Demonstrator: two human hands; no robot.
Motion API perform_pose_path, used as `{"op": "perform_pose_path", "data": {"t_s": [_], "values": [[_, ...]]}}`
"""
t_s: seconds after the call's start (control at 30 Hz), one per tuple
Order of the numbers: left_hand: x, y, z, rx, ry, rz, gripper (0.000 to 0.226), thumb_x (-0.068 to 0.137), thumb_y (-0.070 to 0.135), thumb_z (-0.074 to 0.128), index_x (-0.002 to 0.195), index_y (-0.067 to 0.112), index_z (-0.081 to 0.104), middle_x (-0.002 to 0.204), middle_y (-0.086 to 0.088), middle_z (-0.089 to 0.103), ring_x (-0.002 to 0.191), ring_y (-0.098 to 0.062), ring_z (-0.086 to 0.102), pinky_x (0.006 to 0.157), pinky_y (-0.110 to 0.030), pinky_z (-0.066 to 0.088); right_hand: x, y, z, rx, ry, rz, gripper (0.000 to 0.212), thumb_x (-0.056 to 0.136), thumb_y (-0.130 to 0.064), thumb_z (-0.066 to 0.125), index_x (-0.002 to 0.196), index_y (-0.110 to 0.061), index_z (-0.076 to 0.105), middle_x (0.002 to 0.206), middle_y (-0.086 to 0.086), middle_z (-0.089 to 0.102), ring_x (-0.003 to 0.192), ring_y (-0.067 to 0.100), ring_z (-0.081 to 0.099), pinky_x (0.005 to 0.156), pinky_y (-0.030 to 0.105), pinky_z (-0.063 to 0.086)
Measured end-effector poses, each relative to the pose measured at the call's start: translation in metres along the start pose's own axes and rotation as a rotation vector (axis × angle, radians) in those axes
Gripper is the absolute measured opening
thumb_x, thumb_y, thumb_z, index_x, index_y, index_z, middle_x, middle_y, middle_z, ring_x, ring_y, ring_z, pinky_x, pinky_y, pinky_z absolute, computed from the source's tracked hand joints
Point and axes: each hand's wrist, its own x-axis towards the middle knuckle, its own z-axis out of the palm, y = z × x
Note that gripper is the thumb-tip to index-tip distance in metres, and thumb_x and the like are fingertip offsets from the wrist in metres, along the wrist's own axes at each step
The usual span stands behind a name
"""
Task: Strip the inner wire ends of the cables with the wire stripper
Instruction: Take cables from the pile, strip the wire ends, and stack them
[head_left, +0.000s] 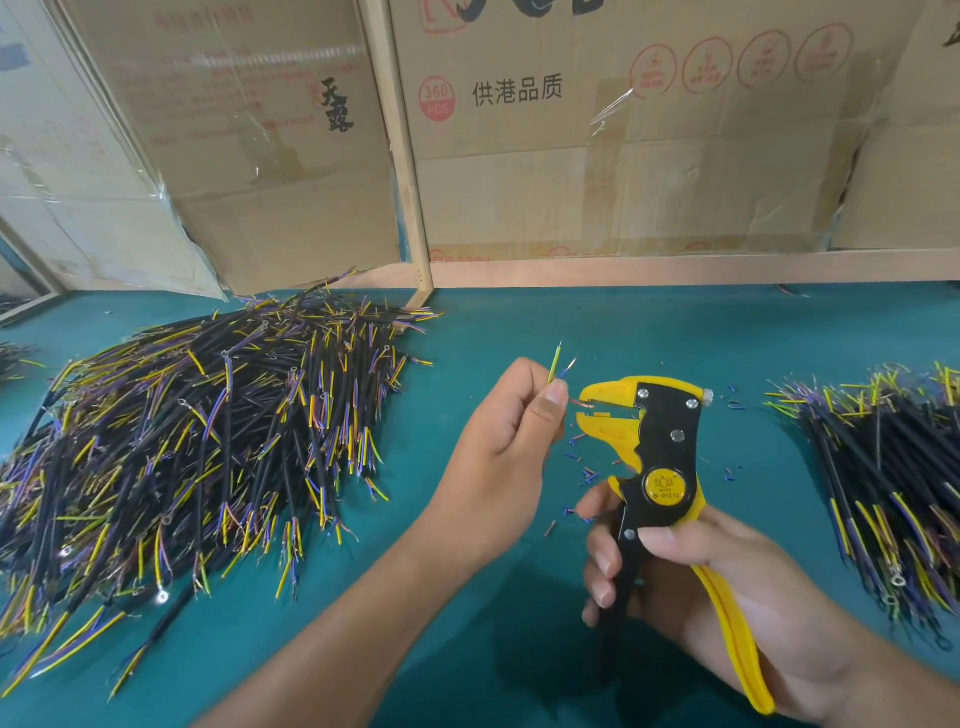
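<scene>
My left hand (506, 431) pinches a cable whose thin inner wires (555, 365) stick up above the fingers; one brown wire end (581, 403) lies between the jaws of the wire stripper. My right hand (727, 587) grips the handles of the yellow and black wire stripper (660, 457), whose yellow jaws point left toward my left thumb. The cable's black sheath is hidden inside my left fist.
A large heap of black cables (197, 441) with yellow, blue and brown inner wires lies on the left of the green table (493, 322). A smaller heap (893, 478) lies at the right. Bits of stripped insulation (584, 475) are scattered under the stripper. Cardboard boxes (623, 156) stand behind.
</scene>
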Motion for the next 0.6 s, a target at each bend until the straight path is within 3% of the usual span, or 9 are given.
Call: {"op": "perform_pose_path", "data": {"t_s": [0.17, 0.37, 0.5, 0.6], "values": [[-0.0011, -0.0012, -0.0006, -0.047, -0.019, -0.001, 0.029, 0.095, 0.046, 0.044, 0.071, 0.03, 0.039, 0.063, 0.016, 0.033, 0.056, -0.008, 0.025, 0.052, -0.019, 0.027, 0.0006, 0.001, 0.0009, 0.003, -0.005, 0.005, 0.059, 0.061, -0.022, 0.089, 0.109, 0.006, 0.068, 0.082, 0.023, 0.055, 0.072, 0.037, 0.056, 0.072, 0.051, 0.053], [-0.0025, -0.004, 0.0006, 0.037, -0.039, 0.02, 0.027, 0.096, 0.049, 0.04, 0.074, 0.033, 0.04, 0.064, 0.017, 0.036, 0.058, -0.007, 0.032, 0.057, -0.025, 0.027, -0.0008, 0.0012, 0.0014, 0.027, -0.044, 0.003, 0.055, 0.063, -0.021, 0.09, 0.107, 0.003, 0.069, 0.081, 0.022, 0.057, 0.073, 0.035, 0.058, 0.073, 0.05, 0.054], [-0.0035, -0.0051, 0.0021, 0.067, -0.039, 0.022, 0.03, 0.097, 0.047, 0.039, 0.079, 0.023, 0.038, 0.065, 0.017, 0.036, 0.06, -0.01, 0.031, 0.058, -0.03, 0.026, 0.0, 0.0011, 0.0008, 0.034, -0.044, 0.005, 0.052, 0.065, -0.019, 0.089, 0.107, 0.003, 0.068, 0.082, 0.022, 0.055, 0.074, 0.037, 0.057, 0.074, 0.051, 0.054], [-0.0035, -0.0044, 0.002, 0.073, -0.043, 0.025, 0.029, 0.098, 0.046, 0.039, 0.077, 0.025, 0.037, 0.065, 0.016, 0.036, 0.06, -0.012, 0.03, 0.058, -0.032, 0.026, 0.0003, 0.0009, 0.0, 0.031, -0.043, 0.0, 0.046, 0.069, -0.018, 0.084, 0.107, 0.003, 0.068, 0.082, 0.022, 0.054, 0.074, 0.037, 0.057, 0.074, 0.052, 0.053]]}}
